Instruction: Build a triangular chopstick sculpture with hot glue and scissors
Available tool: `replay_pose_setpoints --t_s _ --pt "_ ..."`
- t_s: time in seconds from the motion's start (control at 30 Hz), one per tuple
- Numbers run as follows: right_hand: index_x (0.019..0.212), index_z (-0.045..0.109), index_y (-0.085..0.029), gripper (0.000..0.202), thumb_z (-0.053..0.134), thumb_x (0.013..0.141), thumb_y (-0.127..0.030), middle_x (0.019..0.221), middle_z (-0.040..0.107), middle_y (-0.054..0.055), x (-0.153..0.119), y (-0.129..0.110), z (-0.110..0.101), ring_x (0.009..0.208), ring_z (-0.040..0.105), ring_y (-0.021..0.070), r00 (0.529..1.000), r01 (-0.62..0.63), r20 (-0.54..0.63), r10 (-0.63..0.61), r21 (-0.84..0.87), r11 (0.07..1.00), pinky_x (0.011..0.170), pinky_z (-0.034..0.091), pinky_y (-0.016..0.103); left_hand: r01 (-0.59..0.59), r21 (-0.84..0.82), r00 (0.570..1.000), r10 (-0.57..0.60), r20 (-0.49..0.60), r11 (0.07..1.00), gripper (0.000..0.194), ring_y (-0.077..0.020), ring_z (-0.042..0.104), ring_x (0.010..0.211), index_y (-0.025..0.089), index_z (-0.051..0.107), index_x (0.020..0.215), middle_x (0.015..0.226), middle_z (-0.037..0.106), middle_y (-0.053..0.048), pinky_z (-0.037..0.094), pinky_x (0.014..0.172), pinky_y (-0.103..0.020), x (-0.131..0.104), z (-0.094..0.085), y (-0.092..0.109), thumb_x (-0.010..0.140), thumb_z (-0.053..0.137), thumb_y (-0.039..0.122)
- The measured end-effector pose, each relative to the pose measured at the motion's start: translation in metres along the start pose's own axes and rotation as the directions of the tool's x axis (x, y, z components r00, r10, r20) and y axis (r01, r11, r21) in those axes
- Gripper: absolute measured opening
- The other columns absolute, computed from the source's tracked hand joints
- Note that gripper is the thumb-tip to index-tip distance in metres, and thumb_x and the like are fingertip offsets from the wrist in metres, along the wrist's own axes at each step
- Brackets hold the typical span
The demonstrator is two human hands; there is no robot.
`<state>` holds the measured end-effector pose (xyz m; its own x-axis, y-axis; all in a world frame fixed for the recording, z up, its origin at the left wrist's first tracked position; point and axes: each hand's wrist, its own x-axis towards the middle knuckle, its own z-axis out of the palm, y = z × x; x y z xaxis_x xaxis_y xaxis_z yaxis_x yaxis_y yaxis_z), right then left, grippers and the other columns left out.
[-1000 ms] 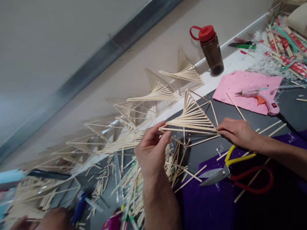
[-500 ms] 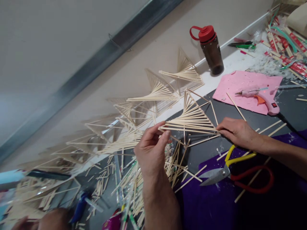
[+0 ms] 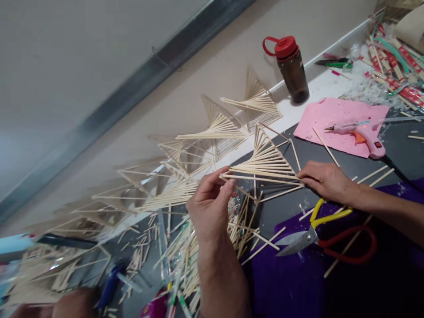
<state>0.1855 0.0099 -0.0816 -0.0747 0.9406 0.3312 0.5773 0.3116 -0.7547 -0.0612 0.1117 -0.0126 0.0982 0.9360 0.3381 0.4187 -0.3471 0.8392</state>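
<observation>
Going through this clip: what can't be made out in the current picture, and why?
All in the head view:
- Left hand: some curled fingers, hidden behind its thumb and palm.
- Stick frame: the bit pinched in the right hand, covered by fingers.
- Co-worker's hand: blurred, cut off by the bottom edge.
- Magenta object: cut off by the bottom edge.
- Bottle: lettering, too small and turned away.

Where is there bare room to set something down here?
Bare purple sheet borders the left forearm and the scissors; gray tabletop shows between the pink sheet and the black cord. Crowded: the stick heap left of that forearm.
</observation>
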Motion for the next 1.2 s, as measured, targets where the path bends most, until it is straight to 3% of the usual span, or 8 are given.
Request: replay_pose_setpoints --t_s 0.37,0.67,1.2 --pt "0.092 0.071 -0.016 0.019 0.053 0.087 -0.010 0.090 0.070 0.006 0.007 0.001 -0.002 0.084 0.064 0.0142 0.996 -0.079 0.045 0.078 0.029 0.996 0.077 0.046 0.025 -0.008 -0.081 0.999 0.004 -0.044 0.997 0.026 -0.0083 0.055 0.054 0.022 0.077 0.090 0.063 0.064 0.004 0.048 0.047 -0.020 0.003 0.007 0.008 0.064 0.081 0.020" --pt "0.084 0.067 -0.014 0.015 0.055 0.080 -0.006 0.073 0.067 0.001 0.011 -0.005 -0.006 0.069 0.058 0.0104 0.948 -0.317 0.093 0.306 0.139 0.938 0.066 0.041 0.022 -0.019 -0.091 0.999 0.014 -0.047 0.996 0.027 -0.0077 0.055 0.053 0.020 0.077 0.088 0.066 0.068 0.003 0.050 0.045 -0.021 0.005 0.009 0.008 0.061 0.082 0.019" --pt "0.074 0.061 -0.015 0.012 0.058 0.077 -0.004 0.068 0.061 -0.001 0.017 -0.010 -0.008 0.063 0.052 0.0086 0.922 -0.367 0.161 0.353 0.074 0.927 0.062 0.035 0.021 -0.027 -0.125 0.999 0.022 -0.042 0.992 0.028 -0.0085 0.058 0.055 0.021 0.078 0.086 0.065 0.068 0.003 0.049 0.045 -0.018 0.005 0.013 0.008 0.058 0.079 0.022"
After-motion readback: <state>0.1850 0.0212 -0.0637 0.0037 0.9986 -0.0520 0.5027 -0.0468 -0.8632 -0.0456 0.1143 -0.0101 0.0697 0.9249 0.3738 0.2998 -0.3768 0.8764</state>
